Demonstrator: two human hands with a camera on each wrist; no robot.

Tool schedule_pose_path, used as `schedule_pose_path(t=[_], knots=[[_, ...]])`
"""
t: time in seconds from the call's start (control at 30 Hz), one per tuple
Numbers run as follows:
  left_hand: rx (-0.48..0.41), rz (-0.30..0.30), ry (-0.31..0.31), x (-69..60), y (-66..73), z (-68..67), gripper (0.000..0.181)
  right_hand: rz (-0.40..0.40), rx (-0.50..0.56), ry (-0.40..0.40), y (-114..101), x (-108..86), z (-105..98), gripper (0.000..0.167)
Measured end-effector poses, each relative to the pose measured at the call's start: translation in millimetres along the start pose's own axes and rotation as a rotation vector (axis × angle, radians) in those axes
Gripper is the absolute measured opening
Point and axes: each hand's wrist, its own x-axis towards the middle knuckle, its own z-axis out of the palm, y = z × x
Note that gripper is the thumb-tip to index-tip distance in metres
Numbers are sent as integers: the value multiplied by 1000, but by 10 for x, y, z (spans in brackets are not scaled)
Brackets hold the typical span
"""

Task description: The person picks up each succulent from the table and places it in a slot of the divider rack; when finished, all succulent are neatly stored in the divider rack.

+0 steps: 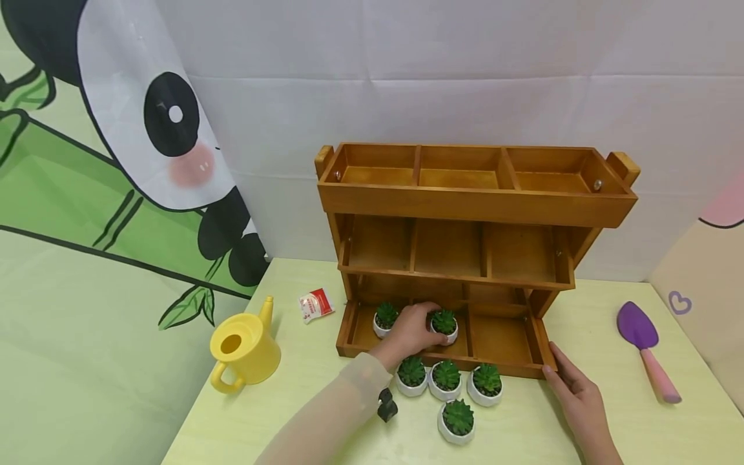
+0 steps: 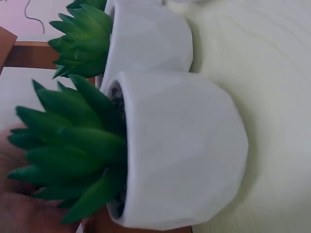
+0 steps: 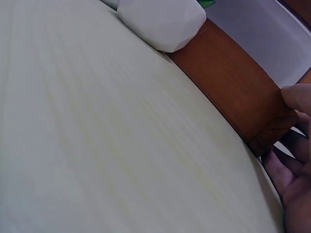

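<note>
My left hand (image 1: 411,326) grips a small potted succulent (image 1: 444,323) in a white pot, in the middle compartment of the wooden shelf's (image 1: 476,201) bottom tier. Another succulent (image 1: 385,316) stands in the left compartment, partly behind that hand. At the bottom tier's front right corner, my right hand (image 1: 578,394) holds the wood; the right wrist view shows the thumb on one side of the corner (image 3: 269,128) and fingers on the other. Several more potted succulents (image 1: 446,378) are on the table before the shelf. One white faceted pot (image 2: 187,150) fills the left wrist view.
A yellow watering can (image 1: 247,349) stands on the left of the table, near a small red-and-white packet (image 1: 316,305). On the right lies a toy trowel (image 1: 639,332) with a purple blade and pink handle. Behind the shelf hangs a white cloth (image 1: 465,77).
</note>
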Motion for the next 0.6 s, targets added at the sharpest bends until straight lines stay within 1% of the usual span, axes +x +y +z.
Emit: schedule_pose_path(t=[0.1,0.17,0.37,0.5,0.6], knots=[[-32,7,13,-47,-22,-22,62,-3,-9,3,-7,1,2,56],[-58,28,23,-81,-45,-36,62,-1,-13,5,-15,1,3,56],[-188,46,22,-239,-66,-103,62,0,-23,7,9,7,-9,57],[-221,48,52,-347,-95,-143,62,-6,-20,9,34,15,-8,56],[-250,44,61,-425,-111,-175,63,-15,-19,10,44,16,-5,56]])
